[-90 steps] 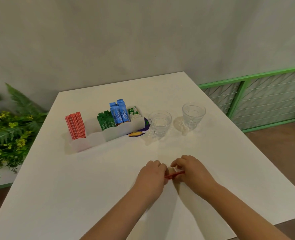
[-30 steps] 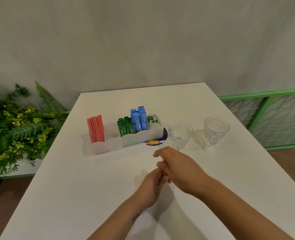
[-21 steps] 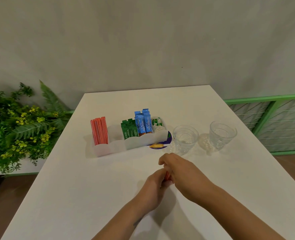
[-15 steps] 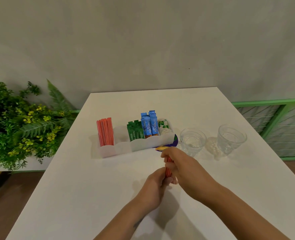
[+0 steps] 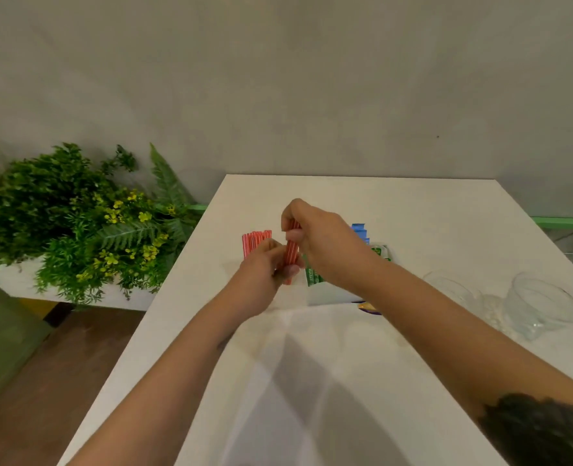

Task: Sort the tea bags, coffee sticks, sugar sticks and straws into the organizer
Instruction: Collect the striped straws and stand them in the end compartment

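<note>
Both hands are up over the organizer (image 5: 328, 294), gripping one small bundle of red sticks (image 5: 291, 255) held upright between them. The right hand (image 5: 325, 243) pinches the bundle near its top with thumb and curled fingers; the left hand (image 5: 261, 267) grips it low down, fingers wrapped round its foot. The bundle hangs just at three o'clock of the red sticks already standing (image 5: 256, 242) in the organizer's left end, close to them but apart, I think.

What worries me is the drop. Two hands on such a thin bundle means that when one lets go, the sticks may fan out and some may tip over the low front wall onto the surface (image 5: 446, 210). The standing red ones lean loosely, so a nudge from the left knuckles could knock them askew. The right forearm lies across the green packets (image 5: 313, 275) and blue packets (image 5: 360, 230), and pulling back carelessly could drag those out. Whether the bundle is over the right compartment I cannot tell; the hands hide the dividers.

The surface is plain white, set against a grey wall. At three o'clock of the organizer stand two clear glasses (image 5: 543, 304). Off the surface at nine o'clock is a bank of green foliage with yellow flowers (image 5: 76, 220), wooden floor (image 5: 59, 364) below it, and a green railing (image 5: 567, 223) at the far right.
</note>
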### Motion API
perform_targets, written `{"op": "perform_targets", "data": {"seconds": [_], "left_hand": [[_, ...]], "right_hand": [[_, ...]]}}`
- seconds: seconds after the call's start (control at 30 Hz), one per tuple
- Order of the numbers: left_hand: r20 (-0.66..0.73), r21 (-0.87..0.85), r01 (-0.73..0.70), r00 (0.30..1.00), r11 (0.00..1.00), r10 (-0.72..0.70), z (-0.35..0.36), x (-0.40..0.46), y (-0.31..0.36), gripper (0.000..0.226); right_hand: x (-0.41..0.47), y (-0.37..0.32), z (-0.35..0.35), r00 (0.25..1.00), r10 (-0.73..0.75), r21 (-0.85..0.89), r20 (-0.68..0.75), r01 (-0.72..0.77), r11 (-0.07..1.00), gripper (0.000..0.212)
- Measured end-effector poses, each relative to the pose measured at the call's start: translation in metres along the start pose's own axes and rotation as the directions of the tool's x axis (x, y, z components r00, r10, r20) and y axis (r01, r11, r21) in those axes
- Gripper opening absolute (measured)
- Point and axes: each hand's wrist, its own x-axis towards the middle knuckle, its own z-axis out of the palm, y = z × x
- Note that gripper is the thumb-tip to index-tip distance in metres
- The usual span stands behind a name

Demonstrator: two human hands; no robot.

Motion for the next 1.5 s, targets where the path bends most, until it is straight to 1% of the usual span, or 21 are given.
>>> {"op": "perform_targets", "data": {"seconds": [0.03, 0.07, 0.1, 0.17, 0.27, 0.33, 0.47, 0.53, 0.63, 0.7, 0.77, 0.9, 1.03, 1.1, 1.2, 1.27, 1.37, 1.43, 1.5], "left_hand": [[-0.002, 0.018, 0.034, 0.999, 0.999, -0.034, -0.005, 0.005, -0.005, 0.03], [-0.005, 0.065, 0.062, 0.998, 0.996, -0.062, -0.011, 0.01, -0.008, 0.028], [-0.017, 0.109, 0.074, 0.997, 0.991, -0.073, -0.015, 0.014, -0.014, 0.022], [-0.06, 0.123, 0.119, 0.992, 0.985, -0.113, -0.019, 0.018, -0.027, 0.011], [-0.119, 0.065, 0.231, 0.968, 0.971, -0.223, -0.019, 0.021, -0.046, 0.028], [-0.154, 0.053, 0.274, 0.952, 0.96, -0.263, -0.017, 0.02, -0.055, 0.033], [-0.2, 0.099, 0.295, 0.941, 0.95, -0.272, -0.01, 0.016, -0.067, 0.036], [-0.225, 0.072, 0.3, 0.934, 0.951, -0.277, -0.008, 0.014, -0.069, 0.042], [-0.265, -0.017, 0.294, 0.92, 0.956, -0.288, -0.006, 0.014, -0.069, 0.053], [-0.273, -0.058, 0.306, 0.911, 0.95, -0.31, -0.004, 0.014, -0.069, 0.061], [-0.279, -0.089, 0.316, 0.902, 0.945, -0.328, -0.002, 0.013, -0.07, 0.064], [-0.279, -0.136, 0.316, 0.897, 0.939, -0.342, -0.001, 0.013, -0.071, 0.063], [-0.278, -0.164, 0.314, 0.895, 0.935, -0.35, 0.001, 0.013, -0.073, 0.063], [-0.279, -0.206, 0.306, 0.892, 0.93, -0.356, 0.002, 0.013, -0.074, 0.061], [-0.319, -0.221, 0.283, 0.883, 0.933, -0.343, 0.004, 0.011, -0.076, 0.052], [-0.34, -0.232, 0.252, 0.884, 0.94, -0.321, 0.005, 0.008, -0.077, 0.04], [-0.351, -0.27, 0.242, 0.876, 0.932, -0.33, 0.009, 0.004, -0.081, 0.025], [-0.361, -0.275, 0.263, 0.863, 0.925, -0.354, 0.012, 0.0, -0.084, 0.024], [-0.378, -0.253, 0.289, 0.849, 0.923, -0.37, 0.015, -0.003, -0.085, 0.033]], "right_hand": [[0.01, 0.001, 0.004, 1.0, -0.009, -0.007, -0.005, 0.009, 1.0, 0.015], [0.02, 0.004, 0.009, 1.0, -0.006, -0.018, -0.01, 0.006, 1.0, 0.015], [0.028, 0.007, 0.015, 1.0, -0.004, -0.026, -0.005, 0.004, 1.0, 0.016], [0.041, 0.011, 0.026, 1.0, 0.003, -0.049, 0.023, -0.002, 0.999, 0.015], [0.054, 0.015, 0.041, 0.996, 0.018, -0.076, 0.087, -0.011, 0.997, 0.009], [0.058, 0.018, 0.049, 0.988, 0.047, -0.093, 0.146, -0.033, 0.995, 0.008], [0.059, 0.025, 0.063, 0.971, 0.102, -0.085, 0.217, -0.086, 0.993, 0.01], [0.059, 0.03, 0.069, 0.965, 0.128, -0.084, 0.23, -0.112, 0.99, 0.01], [0.062, 0.035, 0.074, 0.963, 0.158, -0.098, 0.219, -0.139, 0.985, 0.01], [0.064, 0.037, 0.076, 0.971, 0.16, -0.14, 0.177, -0.136, 0.981, 0.013], [0.064, 0.038, 0.079, 0.984, 0.135, -0.173, 0.113, -0.115, 0.978, 0.021], [0.058, 0.04, 0.081, 0.987, 0.158, -0.085, 0.038, -0.154, 0.984, 0.035], [0.052, 0.041, 0.079, 0.989, 0.149, -0.159, -0.002, -0.148, 0.976, 0.053], [0.048, 0.04, 0.076, 0.992, 0.123, -0.153, -0.037, -0.128, 0.98, 0.051], [0.04, 0.04, 0.064, 0.986, 0.085, -0.09, -0.144, -0.099, 0.991, 0.04], [0.033, 0.045, 0.049, 0.964, 0.133, -0.005, -0.23, -0.138, 0.99, 0.031], [0.02, 0.062, 0.019, 0.903, 0.25, 0.096, -0.35, -0.231, 0.968, 0.02], [0.01, 0.077, -0.001, 0.858, 0.32, 0.106, -0.401, -0.304, 0.947, 0.017], [0.001, 0.094, -0.019, 0.821, 0.374, 0.073, -0.431, -0.381, 0.922, 0.018]]}}
